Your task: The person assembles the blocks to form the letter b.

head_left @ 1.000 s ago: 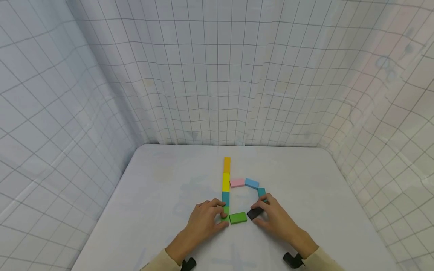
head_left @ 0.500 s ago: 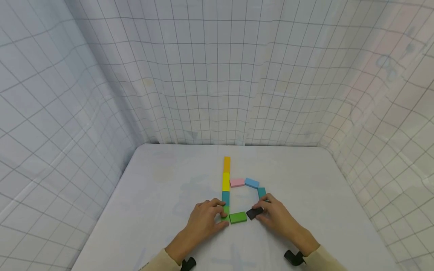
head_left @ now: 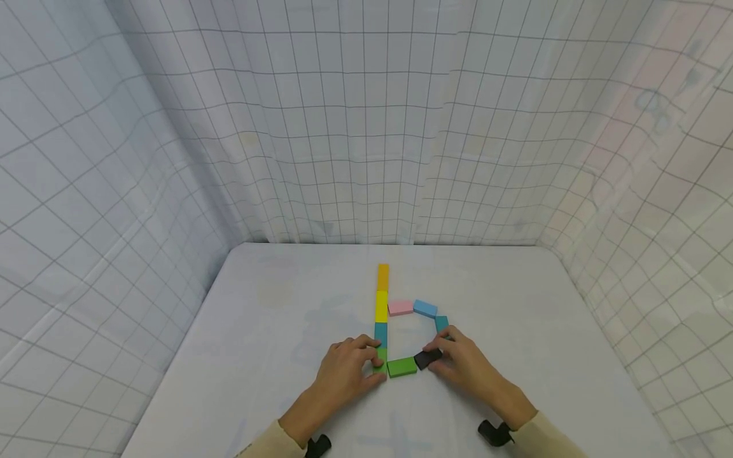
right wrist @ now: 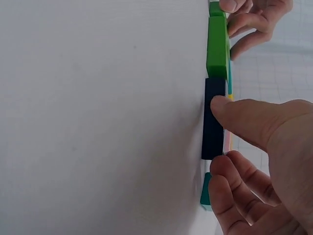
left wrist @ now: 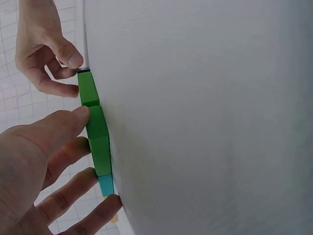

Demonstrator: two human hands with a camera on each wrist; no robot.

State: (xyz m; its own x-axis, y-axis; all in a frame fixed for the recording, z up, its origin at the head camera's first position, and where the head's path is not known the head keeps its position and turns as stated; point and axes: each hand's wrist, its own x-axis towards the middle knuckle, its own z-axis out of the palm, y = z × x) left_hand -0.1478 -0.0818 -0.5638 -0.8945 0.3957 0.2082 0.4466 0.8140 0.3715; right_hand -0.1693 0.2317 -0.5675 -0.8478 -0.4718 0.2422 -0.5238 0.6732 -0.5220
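Flat rectangular blocks lie on the white table. My left hand [head_left: 350,367] holds the lower end of a straight column. Its thumb touches the near end of the bottom green block [left wrist: 101,155], with fingertips along that block and the teal block [head_left: 380,334] above. My right hand [head_left: 466,366] pinches a black block [head_left: 427,359], thumb on its near side [right wrist: 213,132]; its far side is partly hidden by fingers. The black block meets the right end of another green block [head_left: 402,367]. Just above the right fingers lies a second teal block [head_left: 441,325], partly covered.
A yellow block [head_left: 382,306] and an orange block [head_left: 383,277] form the column's upper part. A pink block [head_left: 400,308] and a light blue block [head_left: 425,308] curve right from it. White gridded curtains [head_left: 366,159] stand behind and beside the table [head_left: 275,305].
My right hand has shifted slightly left with the black block, closing the small gap to the green block. The left hand stays in place.
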